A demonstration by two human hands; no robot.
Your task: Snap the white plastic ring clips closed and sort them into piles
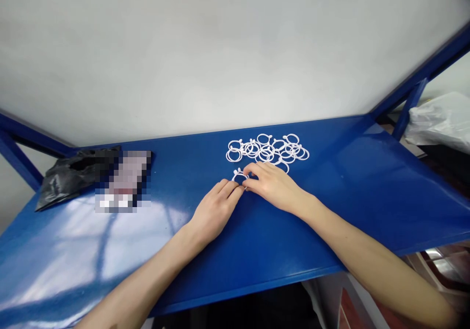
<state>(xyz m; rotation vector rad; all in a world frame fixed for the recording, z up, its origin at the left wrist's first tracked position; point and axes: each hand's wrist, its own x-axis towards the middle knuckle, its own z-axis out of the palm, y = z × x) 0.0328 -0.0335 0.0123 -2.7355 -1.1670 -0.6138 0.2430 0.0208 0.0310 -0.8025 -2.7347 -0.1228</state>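
Note:
Low over the blue table, both of my hands meet at a thin white curtain ring with small knobs on its far side. My left hand is closed, its fingertips pinching the ring's near edge. From the right, my right hand pinches the same ring's right side between thumb and index finger. Part of the ring is hidden by the fingertips. Just beyond my hands lies a loose pile of several similar white rings, overlapping one another; my right hand covers the near edge of that pile.
At the left lie a black plastic bag and a blurred-out flat object. A pale wall rises behind the table. Blue frame posts stand at both sides. A clear plastic bag is beyond the right post.

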